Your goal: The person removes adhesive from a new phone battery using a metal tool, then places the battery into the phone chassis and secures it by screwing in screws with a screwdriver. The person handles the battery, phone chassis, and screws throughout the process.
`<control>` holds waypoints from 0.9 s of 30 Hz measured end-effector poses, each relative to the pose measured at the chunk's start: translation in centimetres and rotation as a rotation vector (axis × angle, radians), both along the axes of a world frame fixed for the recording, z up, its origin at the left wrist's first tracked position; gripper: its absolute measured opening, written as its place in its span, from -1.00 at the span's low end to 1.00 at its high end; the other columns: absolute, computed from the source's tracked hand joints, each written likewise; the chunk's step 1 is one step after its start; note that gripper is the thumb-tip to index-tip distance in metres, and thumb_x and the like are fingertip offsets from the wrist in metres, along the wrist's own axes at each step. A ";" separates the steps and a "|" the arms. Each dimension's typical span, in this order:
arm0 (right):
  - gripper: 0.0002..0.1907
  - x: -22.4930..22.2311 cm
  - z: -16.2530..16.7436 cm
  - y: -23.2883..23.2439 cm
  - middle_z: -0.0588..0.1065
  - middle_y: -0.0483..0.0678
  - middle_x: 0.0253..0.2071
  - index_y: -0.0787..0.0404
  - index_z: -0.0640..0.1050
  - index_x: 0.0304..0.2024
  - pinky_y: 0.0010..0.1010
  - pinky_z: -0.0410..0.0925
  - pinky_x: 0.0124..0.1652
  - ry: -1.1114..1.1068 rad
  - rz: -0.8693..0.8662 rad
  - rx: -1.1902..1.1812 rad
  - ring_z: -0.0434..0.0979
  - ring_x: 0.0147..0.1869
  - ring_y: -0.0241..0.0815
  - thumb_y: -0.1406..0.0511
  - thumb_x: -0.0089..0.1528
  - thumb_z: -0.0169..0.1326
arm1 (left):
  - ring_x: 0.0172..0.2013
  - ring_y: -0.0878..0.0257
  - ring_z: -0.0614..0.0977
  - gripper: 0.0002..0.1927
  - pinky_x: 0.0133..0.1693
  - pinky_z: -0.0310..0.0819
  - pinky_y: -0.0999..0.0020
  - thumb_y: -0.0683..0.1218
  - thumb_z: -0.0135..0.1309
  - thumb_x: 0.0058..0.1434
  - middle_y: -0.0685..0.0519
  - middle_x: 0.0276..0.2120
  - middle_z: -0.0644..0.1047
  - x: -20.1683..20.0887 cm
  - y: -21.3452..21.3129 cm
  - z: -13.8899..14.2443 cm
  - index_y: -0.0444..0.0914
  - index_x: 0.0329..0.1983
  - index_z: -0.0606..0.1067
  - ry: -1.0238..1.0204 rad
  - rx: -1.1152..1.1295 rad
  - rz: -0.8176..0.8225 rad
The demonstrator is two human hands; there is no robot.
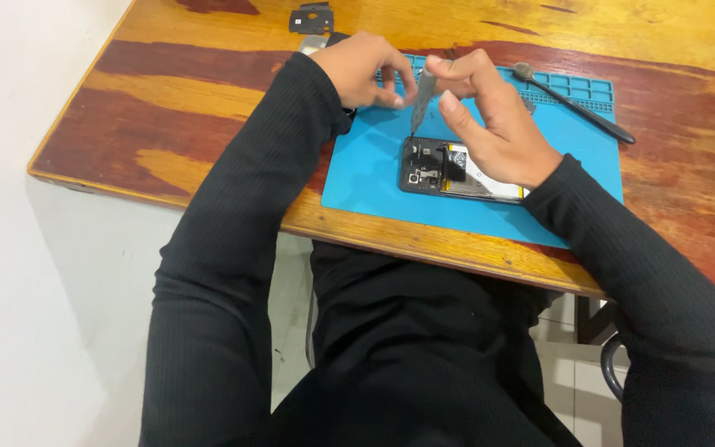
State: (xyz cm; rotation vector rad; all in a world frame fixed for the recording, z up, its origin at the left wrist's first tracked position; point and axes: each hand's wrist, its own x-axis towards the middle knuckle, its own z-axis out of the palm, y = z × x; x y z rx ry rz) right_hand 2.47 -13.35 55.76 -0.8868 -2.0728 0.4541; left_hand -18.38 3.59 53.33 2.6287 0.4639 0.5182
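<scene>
An opened smartphone (448,171), back cover off and its dark internals and pale battery exposed, lies on a blue repair mat (374,178) near the front edge of a wooden table (208,91). Its long axis runs left to right, roughly parallel to that edge. The right hand (494,124) sits directly above the phone's right half, fingers pinched together on a pair of slim metal tweezers (421,99) that slant down and to the left, tips close over the phone's upper left corner. The left hand (366,70) is farther back on the mat, fingertips drawn together by the tweezers' upper end; whether it grips the tool or a tiny part cannot be made out. A black spudger (577,103) lies diagonally across the mat's far right corner, well apart. A dark bracket (311,18) rests on the table beyond. The phone's right end is hidden under the right palm.
</scene>
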 end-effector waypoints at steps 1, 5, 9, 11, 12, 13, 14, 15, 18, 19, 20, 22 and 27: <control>-0.75 -0.1 0.1 -0.1 0.43 0.05 0.16 0.31 0.35 0.22 -0.31 0.34 0.21 -0.035 -0.032 0.004 0.47 0.22 -0.18 0.33 0.54 -0.04 | -0.41 0.19 0.62 -0.72 -0.30 0.50 0.27 -0.05 0.37 0.09 0.03 -0.44 0.60 0.1 0.0 0.0 -0.14 -0.12 0.68 0.019 -0.024 -0.018; -0.73 0.0 0.3 -0.6 0.44 0.05 0.12 0.31 0.40 0.23 -0.30 0.39 0.15 -0.089 -0.055 0.091 0.50 0.18 -0.11 0.32 0.52 0.02 | -0.41 0.23 0.61 -0.76 -0.33 0.48 0.29 -0.10 0.37 0.06 0.08 -0.41 0.64 0.6 -0.2 -0.1 -0.13 -0.17 0.69 0.077 -0.168 -0.072; -0.71 -0.3 0.2 -0.4 0.47 0.05 0.16 0.32 0.39 0.26 -0.29 0.41 0.15 -0.076 -0.030 0.063 0.54 0.19 -0.08 0.34 0.52 0.02 | -0.39 0.26 0.62 -0.80 -0.30 0.51 0.33 -0.12 0.40 0.02 0.08 -0.39 0.64 0.6 -0.2 -0.4 -0.20 -0.27 0.68 0.003 -0.190 -0.145; -0.71 -0.6 0.1 -0.3 0.46 0.04 0.06 0.31 0.40 0.24 -0.30 0.41 0.07 -0.090 -0.051 0.056 0.54 0.07 -0.11 0.34 0.50 0.04 | -0.41 0.26 0.62 -0.79 -0.32 0.51 0.34 -0.11 0.41 0.01 0.09 -0.40 0.62 0.4 -0.2 -0.4 -0.20 -0.30 0.66 0.024 -0.266 -0.092; -0.71 -0.9 0.1 -0.1 0.45 0.04 0.01 0.31 0.40 0.22 -0.30 0.41 0.04 -0.096 -0.061 0.055 0.53 0.01 -0.12 0.34 0.49 0.06 | -0.40 0.24 0.60 -0.79 -0.32 0.50 0.32 -0.11 0.43 0.00 0.07 -0.41 0.61 0.2 -0.2 -0.3 -0.22 -0.32 0.66 0.010 -0.233 -0.108; -0.68 -1.1 0.1 0.0 0.44 0.04 0.00 0.31 0.39 0.24 -0.31 0.41 0.01 -0.084 -0.055 0.047 0.54 -0.01 -0.12 0.33 0.48 0.06 | -0.40 0.22 0.58 -0.79 -0.32 0.48 0.31 -0.12 0.44 -0.01 0.06 -0.41 0.60 0.0 -0.3 -0.3 -0.23 -0.33 0.66 -0.002 -0.203 -0.125; -0.65 -1.3 0.0 -0.2 0.43 0.04 -0.02 0.32 0.38 0.26 -0.31 0.41 -0.02 -0.074 -0.049 0.037 0.54 -0.02 -0.13 0.33 0.47 0.06 | -0.39 0.19 0.57 -0.79 -0.31 0.46 0.29 -0.13 0.45 -0.02 0.04 -0.42 0.59 -0.1 -0.4 -0.3 -0.24 -0.35 0.67 -0.016 -0.174 -0.143; -0.63 -1.5 0.0 -0.2 0.43 0.04 -0.03 0.33 0.37 0.28 -0.31 0.41 -0.04 -0.064 -0.044 0.026 0.54 -0.04 -0.14 0.33 0.46 0.07 | -0.39 0.19 0.57 -0.79 -0.32 0.46 0.29 -0.14 0.45 -0.04 0.03 -0.40 0.58 -0.2 -0.5 -0.2 -0.26 -0.37 0.65 -0.010 -0.178 -0.142; -0.59 -1.9 -0.2 -0.1 0.44 0.08 -0.10 0.34 0.36 0.23 -0.33 0.41 -0.10 -0.088 -0.084 0.092 0.56 -0.09 -0.13 0.33 0.40 0.15 | -0.38 0.19 0.58 -0.79 -0.32 0.45 0.29 -0.17 0.42 -0.07 0.02 -0.36 0.56 -0.5 -0.7 0.1 -0.28 -0.40 0.62 0.009 -0.174 -0.135; -0.63 -1.9 -0.3 0.1 0.47 0.06 -0.10 0.32 0.34 0.22 -0.34 0.43 -0.05 -0.034 -0.076 0.053 0.59 -0.06 -0.15 0.34 0.43 0.13 | -0.38 0.18 0.58 -0.80 -0.32 0.45 0.29 -0.18 0.41 -0.07 0.01 -0.36 0.57 -0.6 -0.7 0.2 -0.28 -0.38 0.63 0.018 -0.161 -0.128; -0.66 -1.9 -0.4 0.2 0.51 0.03 -0.09 0.31 0.33 0.22 -0.35 0.45 0.00 0.020 -0.067 0.014 0.63 -0.02 -0.16 0.35 0.47 0.11 | -0.38 0.18 0.58 -0.79 -0.32 0.45 0.29 -0.19 0.40 -0.08 0.01 -0.37 0.57 -0.6 -0.8 0.2 -0.27 -0.36 0.63 0.026 -0.148 -0.121; -0.67 -1.8 -0.6 0.5 0.56 0.01 -0.13 0.29 0.31 0.19 -0.37 0.47 -0.01 0.053 -0.099 0.003 0.67 -0.03 -0.18 0.38 0.47 0.12 | -0.36 0.17 0.58 -0.84 -0.32 0.44 0.28 -0.20 0.35 0.02 -0.01 -0.38 0.56 -0.8 -0.9 0.1 -0.29 -0.34 0.60 0.060 -0.137 -0.158; -0.63 -1.5 -0.6 0.8 0.59 0.03 -0.16 0.31 0.28 0.16 -0.41 0.46 -0.18 0.089 -0.252 0.156 0.71 -0.10 -0.21 0.43 0.43 0.17 | -0.30 0.22 0.59 -0.89 -0.26 0.45 0.32 -0.19 0.23 0.24 0.02 -0.34 0.57 -1.0 -1.0 0.4 -0.31 -0.23 0.55 -0.022 -0.129 -0.194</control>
